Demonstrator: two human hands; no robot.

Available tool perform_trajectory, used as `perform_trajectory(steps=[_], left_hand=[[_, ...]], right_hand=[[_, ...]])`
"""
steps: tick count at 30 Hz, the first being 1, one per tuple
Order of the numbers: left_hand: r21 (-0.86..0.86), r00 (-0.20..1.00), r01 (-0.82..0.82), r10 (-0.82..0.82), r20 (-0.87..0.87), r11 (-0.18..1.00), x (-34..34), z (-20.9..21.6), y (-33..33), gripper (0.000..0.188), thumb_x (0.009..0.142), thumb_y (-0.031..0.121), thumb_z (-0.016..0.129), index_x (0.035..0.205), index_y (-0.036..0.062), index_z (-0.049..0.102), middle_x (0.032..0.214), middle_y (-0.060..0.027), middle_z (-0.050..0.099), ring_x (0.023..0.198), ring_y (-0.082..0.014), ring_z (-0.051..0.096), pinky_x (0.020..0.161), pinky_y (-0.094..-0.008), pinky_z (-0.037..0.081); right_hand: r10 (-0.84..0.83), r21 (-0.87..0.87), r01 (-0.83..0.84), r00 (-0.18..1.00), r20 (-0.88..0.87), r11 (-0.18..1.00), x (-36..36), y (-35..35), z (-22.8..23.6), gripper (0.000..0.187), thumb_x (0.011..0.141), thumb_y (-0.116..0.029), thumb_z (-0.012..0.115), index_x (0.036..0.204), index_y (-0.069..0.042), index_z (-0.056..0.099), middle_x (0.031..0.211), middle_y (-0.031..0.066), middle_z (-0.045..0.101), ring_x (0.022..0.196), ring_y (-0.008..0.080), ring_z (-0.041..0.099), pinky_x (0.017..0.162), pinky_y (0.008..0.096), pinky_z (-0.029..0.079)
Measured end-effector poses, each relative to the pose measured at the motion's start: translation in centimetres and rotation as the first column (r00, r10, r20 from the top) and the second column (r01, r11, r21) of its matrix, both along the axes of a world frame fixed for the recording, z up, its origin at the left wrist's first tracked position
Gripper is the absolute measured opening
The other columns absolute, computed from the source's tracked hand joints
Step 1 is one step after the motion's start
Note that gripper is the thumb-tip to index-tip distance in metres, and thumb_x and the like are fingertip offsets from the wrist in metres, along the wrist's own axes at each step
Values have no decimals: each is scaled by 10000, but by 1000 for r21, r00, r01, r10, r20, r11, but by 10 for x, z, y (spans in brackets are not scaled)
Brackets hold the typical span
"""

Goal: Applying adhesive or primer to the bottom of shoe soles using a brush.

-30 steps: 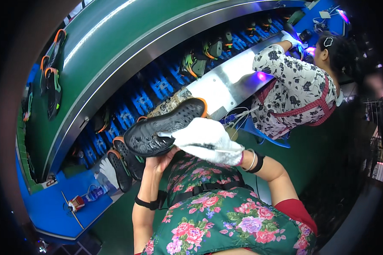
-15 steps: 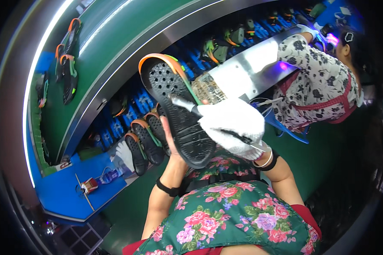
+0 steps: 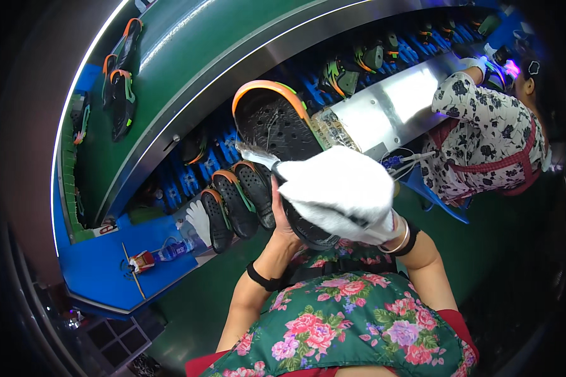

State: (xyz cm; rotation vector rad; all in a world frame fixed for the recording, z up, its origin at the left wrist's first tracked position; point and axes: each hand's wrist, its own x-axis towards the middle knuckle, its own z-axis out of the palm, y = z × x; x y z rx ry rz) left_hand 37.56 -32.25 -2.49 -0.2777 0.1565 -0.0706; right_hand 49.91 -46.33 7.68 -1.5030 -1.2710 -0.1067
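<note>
My bare left hand [image 3: 284,220] holds up a black clog [image 3: 271,122] with rows of holes and an orange and green rim at its toe end. Its thumb lies along the clog's left side; the other fingers are hidden behind it. My right hand [image 3: 339,191], in a white knitted glove, is closed round a brush [image 3: 258,156] with a metal ferrule and dark handle. The bristle tip is at the clog's left edge; I cannot tell whether it touches. The glove covers much of the clog's lower half. Shiny wet-looking streaks mark the black surface.
Several black clogs [image 3: 234,204] stand beside a white glove [image 3: 198,221] and a blue table [image 3: 97,270] at left. More clogs [image 3: 122,103] lie on the green conveyor [image 3: 188,47]. A co-worker [image 3: 484,119] sits at right beside a metal plate [image 3: 390,107].
The brush has moved from the middle of the clog to its left edge, and the gloved hand now covers more of it. The whole view has shifted slightly.
</note>
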Motion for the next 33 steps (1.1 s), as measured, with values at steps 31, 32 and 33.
perform_trajectory(steps=[31,32,33], left_hand=[[437,970,-229,240,30,870,52,37,19,934,904,796,435,1546,123,344,1482,-182,490,1306,-501,493,992,-705,472],[436,967,-250,249,60,864,54,40,18,926,910,788,438,1546,122,344,1474,-187,497,1306,-496,495,987,-702,480],[457,966,-251,249,65,853,58,44,17,940,896,795,456,1552,132,337,1468,-222,491,1270,-507,520,977,-676,501]], right_hand=[[-27,117,66,952,-306,991,-16,12,-34,196,841,-74,749,1036,-67,774,1040,108,757,937,283,720,825,366,569],[-62,185,120,955,-291,975,-9,12,-42,187,846,-68,742,1030,-56,773,1053,111,757,942,283,720,824,371,568],[-70,158,97,983,-167,983,-1,9,-39,224,857,-70,740,1079,-50,758,1085,112,751,946,283,718,833,381,568]])
